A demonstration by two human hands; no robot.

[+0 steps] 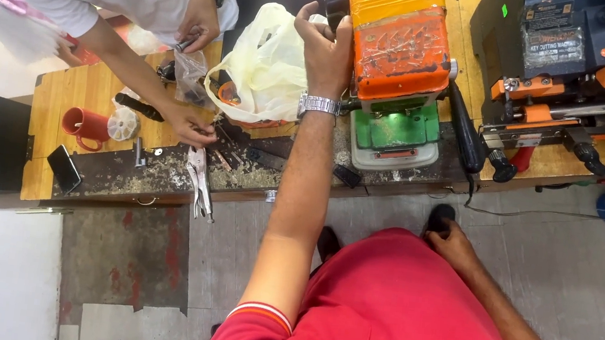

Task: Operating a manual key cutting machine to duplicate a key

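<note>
Both of the wearer's hands show: the left hand [325,46], upper middle of the frame with a metal wristwatch [318,105] on its wrist, has its fingers curled against the left side of the orange key-cutting machine [398,51], gripping its edge, while the right hand [451,242], right of centre and lower, lies loosely closed at the red-clad thigh; whether it holds anything cannot be told. At far left on the wooden workbench [57,98] lie a dark phone [64,168] and a red mug [85,124], with locking pliers [200,180] near the front edge among metal filings. Another person's hands [189,124] work above these, one pinching small parts, the other by a clear bag [191,72]. A pale yellow plastic bag [266,62] sits just left of the gripping hand. A second, dark-blue cutting machine [577,65] stands upper right.
</note>
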